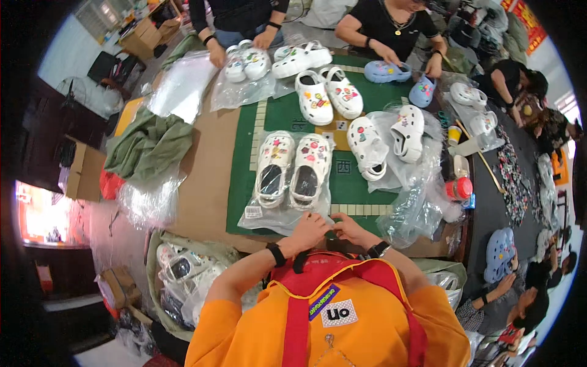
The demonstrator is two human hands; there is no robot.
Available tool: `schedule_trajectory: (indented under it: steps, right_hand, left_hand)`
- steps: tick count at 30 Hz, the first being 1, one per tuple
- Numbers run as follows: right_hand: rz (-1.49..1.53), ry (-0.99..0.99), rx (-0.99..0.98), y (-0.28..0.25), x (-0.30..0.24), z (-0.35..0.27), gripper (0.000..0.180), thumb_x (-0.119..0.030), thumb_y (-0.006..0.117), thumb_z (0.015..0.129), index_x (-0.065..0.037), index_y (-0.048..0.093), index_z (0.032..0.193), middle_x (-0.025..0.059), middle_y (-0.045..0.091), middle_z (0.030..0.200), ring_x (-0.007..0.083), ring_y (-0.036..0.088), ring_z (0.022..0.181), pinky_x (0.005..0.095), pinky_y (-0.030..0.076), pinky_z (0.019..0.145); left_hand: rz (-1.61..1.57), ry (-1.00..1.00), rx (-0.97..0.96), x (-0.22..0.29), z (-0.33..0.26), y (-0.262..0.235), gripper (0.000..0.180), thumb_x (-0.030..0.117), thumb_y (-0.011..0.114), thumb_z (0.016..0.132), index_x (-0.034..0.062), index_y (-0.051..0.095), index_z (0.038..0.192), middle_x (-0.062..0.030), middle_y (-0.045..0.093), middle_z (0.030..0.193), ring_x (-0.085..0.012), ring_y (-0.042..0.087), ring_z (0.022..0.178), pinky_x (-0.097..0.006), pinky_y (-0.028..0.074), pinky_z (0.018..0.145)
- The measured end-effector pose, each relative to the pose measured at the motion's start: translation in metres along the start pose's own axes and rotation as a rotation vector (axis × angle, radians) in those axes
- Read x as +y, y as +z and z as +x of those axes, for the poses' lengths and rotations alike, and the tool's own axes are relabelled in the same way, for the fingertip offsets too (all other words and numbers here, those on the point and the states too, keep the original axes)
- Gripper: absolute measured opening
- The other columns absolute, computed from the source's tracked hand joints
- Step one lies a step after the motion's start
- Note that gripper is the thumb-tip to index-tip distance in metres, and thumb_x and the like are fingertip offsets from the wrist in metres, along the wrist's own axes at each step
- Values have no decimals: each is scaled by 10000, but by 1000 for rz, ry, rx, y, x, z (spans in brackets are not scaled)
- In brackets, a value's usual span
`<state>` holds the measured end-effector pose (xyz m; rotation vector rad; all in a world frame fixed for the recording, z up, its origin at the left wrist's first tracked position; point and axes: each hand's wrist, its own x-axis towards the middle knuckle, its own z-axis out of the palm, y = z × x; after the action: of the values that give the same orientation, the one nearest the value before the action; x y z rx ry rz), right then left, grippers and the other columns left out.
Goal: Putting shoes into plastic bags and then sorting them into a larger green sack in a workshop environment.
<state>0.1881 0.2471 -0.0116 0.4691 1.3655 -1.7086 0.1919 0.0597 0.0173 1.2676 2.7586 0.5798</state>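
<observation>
In front of me a clear plastic bag (267, 224) holds a pair of white clogs (310, 168) with colourful charms, lying side by side on the green mat. My left hand (310, 227) is closed at the bag's near edge, the fingers curled on the plastic. Beside it, my right hand (351, 230) pinches the bag's near right corner, its fingertips almost meeting the left ones. To the right, more charm-covered white clogs (368, 145) rest on clear plastic. Farther off stands another white pair (330, 95) with nothing around it.
Co-workers across the table handle white clogs (246, 61) and blue clogs (422, 90). Small loose charms (512, 177) cover the dark table at right, near a red-lidded jar (458, 188). A green cloth (148, 145) lies at left. Below the table edge, a sack (160, 287) holds bagged clogs.
</observation>
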Motion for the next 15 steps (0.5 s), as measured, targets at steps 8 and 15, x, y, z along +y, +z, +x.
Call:
schedule_trajectory:
  steps: [8, 15]
  right_hand:
    - [-199, -16, 74, 0, -4, 4, 456, -12, 384, 750, -79, 282, 1189, 41, 405, 640, 107, 329, 451, 247, 254, 380]
    - [-124, -104, 106, -3, -7, -5, 405, -24, 479, 715, -93, 344, 1090, 40, 411, 654, 106, 375, 506, 228, 286, 405]
  left_hand:
    - [250, 124, 71, 11, 28, 4, 122, 172, 512, 663, 104, 540, 760, -17, 495, 748, -176, 465, 752, -317, 334, 663]
    - [211, 233, -77, -19, 6, 7, 124, 177, 525, 649, 136, 563, 759, -17, 503, 745, -177, 465, 779, -341, 328, 691]
